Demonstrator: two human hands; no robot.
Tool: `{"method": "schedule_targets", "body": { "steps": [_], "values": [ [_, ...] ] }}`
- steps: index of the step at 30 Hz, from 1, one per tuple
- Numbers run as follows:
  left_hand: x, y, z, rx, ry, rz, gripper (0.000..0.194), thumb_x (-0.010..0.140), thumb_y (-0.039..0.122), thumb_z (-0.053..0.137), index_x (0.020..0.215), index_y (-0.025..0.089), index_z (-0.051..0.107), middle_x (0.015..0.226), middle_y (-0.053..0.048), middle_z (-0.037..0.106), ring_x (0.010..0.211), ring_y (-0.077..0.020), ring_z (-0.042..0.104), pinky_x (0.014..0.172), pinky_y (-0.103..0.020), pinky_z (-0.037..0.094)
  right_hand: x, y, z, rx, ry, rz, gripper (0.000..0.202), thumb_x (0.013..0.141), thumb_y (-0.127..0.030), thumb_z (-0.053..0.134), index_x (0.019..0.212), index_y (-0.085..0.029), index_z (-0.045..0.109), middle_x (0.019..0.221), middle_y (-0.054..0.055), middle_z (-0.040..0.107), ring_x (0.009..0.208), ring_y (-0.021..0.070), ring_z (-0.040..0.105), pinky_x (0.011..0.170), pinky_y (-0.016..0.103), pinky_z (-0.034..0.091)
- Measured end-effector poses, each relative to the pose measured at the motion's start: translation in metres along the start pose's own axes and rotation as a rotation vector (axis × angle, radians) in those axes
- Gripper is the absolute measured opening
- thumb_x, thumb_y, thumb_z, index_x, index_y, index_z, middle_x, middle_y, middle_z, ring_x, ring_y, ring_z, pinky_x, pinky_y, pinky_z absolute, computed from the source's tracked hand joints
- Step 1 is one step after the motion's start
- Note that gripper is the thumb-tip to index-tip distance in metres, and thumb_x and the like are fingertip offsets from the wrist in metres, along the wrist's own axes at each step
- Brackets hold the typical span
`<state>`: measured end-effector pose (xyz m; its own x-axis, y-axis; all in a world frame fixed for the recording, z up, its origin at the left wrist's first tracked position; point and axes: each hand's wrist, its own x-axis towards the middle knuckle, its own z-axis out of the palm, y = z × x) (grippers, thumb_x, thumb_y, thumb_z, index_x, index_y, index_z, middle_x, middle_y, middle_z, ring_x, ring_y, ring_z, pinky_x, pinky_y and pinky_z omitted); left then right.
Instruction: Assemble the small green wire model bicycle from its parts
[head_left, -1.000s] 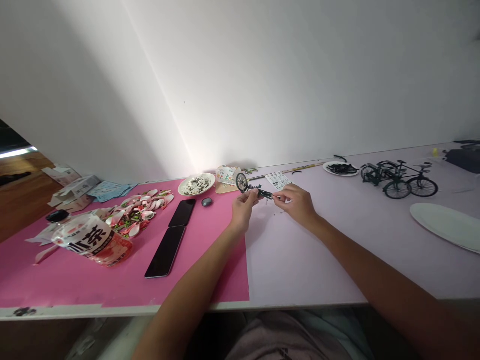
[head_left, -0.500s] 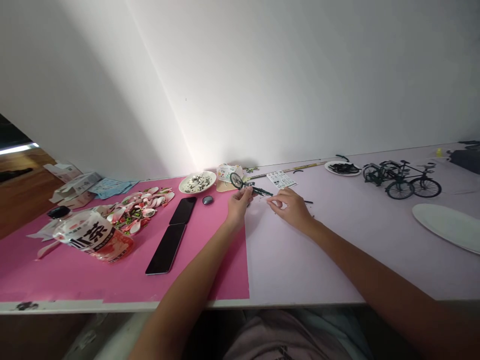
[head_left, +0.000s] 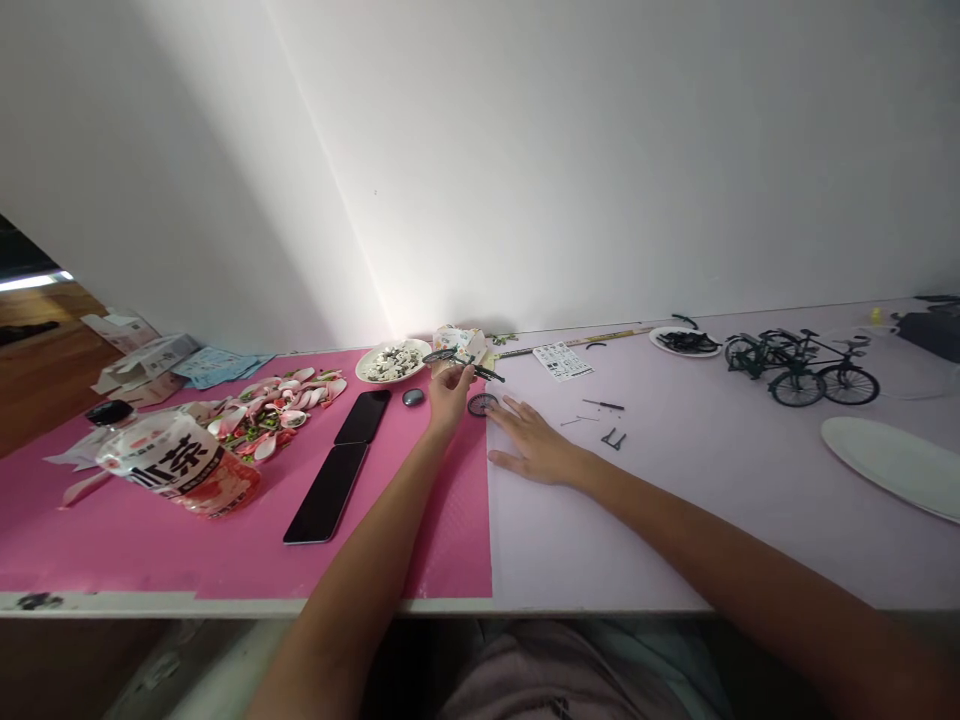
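My left hand [head_left: 450, 395] is closed on a dark model bicycle frame [head_left: 487, 372] with a wheel at its left end, held above the pink mat. Just to its right, my right hand [head_left: 531, 440] lies spread over the table, fingers stretched. Its fingertips are at a loose small spoked wheel [head_left: 482, 404] on the edge of the mat; whether they touch it I cannot tell. To the right lie a small dark screwdriver [head_left: 604, 405], thin metal rods [head_left: 580, 420] and a dark forked part [head_left: 613, 439].
Assembled model bicycles [head_left: 817, 375] stand right, near a plate of dark parts [head_left: 664, 347] and an oval white plate [head_left: 885, 470]. A printed sheet [head_left: 562, 361] lies behind. Left are a phone [head_left: 328, 493], a drink bottle [head_left: 180, 465], a bowl [head_left: 363, 370] and pink-white pieces [head_left: 277, 415].
My left hand has moved left with the bicycle frame. My right hand has gone from a pinch to spread fingers and moved left and down, beside the loose wheel now visible.
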<state>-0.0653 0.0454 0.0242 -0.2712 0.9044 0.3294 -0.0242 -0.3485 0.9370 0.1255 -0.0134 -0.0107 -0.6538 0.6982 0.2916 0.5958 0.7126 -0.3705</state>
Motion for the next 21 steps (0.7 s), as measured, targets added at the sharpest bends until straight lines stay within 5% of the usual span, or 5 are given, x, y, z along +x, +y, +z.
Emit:
{"method": "schedule_targets", "body": {
  "steps": [3,7,10,16,21],
  "values": [
    [-0.002,-0.004,0.005,-0.015,-0.029,-0.009,0.036,0.075,0.046,0.084,0.089,0.015,0.072,0.088,-0.009,0.074,0.088,-0.0209,0.069,0.084,-0.034,0.053,0.002,0.001,-0.001,-0.009,-0.001,-0.019,0.080,0.100,-0.068,0.046,0.167,-0.028,0.026,0.169,0.011,0.036,0.159,0.0349,0.019,0.126,0.058,0.021],
    [-0.006,-0.005,0.008,0.021,-0.057,-0.010,0.038,0.075,0.048,0.084,0.090,0.015,0.072,0.088,-0.008,0.074,0.086,-0.0212,0.069,0.085,-0.035,0.052,0.004,0.000,-0.002,-0.049,0.158,-0.057,0.056,0.099,-0.052,0.059,0.149,-0.028,0.053,0.139,0.014,0.061,0.133,0.0349,0.050,0.114,0.057,0.038],
    [-0.009,-0.003,0.008,0.029,-0.066,-0.020,0.041,0.074,0.050,0.085,0.091,0.015,0.072,0.087,-0.008,0.073,0.083,-0.0207,0.069,0.083,-0.035,0.051,0.002,0.001,-0.002,-0.083,0.240,-0.031,0.039,0.097,-0.045,0.065,0.132,-0.026,0.066,0.131,0.014,0.063,0.123,0.0340,0.055,0.106,0.054,0.046],
    [-0.012,0.001,0.009,0.033,-0.051,-0.040,0.046,0.072,0.058,0.084,0.087,0.016,0.071,0.081,-0.006,0.072,0.076,-0.0179,0.065,0.075,-0.031,0.050,-0.004,0.003,-0.011,-0.071,0.156,-0.050,0.028,0.101,-0.034,0.062,0.127,-0.030,0.070,0.118,0.010,0.072,0.107,0.0278,0.066,0.094,0.045,0.052],
    [-0.014,0.005,0.011,-0.001,-0.031,-0.085,0.047,0.069,0.056,0.087,0.085,0.016,0.071,0.079,-0.005,0.071,0.073,-0.0171,0.064,0.073,-0.031,0.049,-0.009,0.002,-0.021,-0.081,0.208,0.015,0.030,0.105,-0.025,0.053,0.128,-0.029,0.070,0.103,0.007,0.077,0.087,0.0221,0.071,0.077,0.034,0.053]
  ]
}}
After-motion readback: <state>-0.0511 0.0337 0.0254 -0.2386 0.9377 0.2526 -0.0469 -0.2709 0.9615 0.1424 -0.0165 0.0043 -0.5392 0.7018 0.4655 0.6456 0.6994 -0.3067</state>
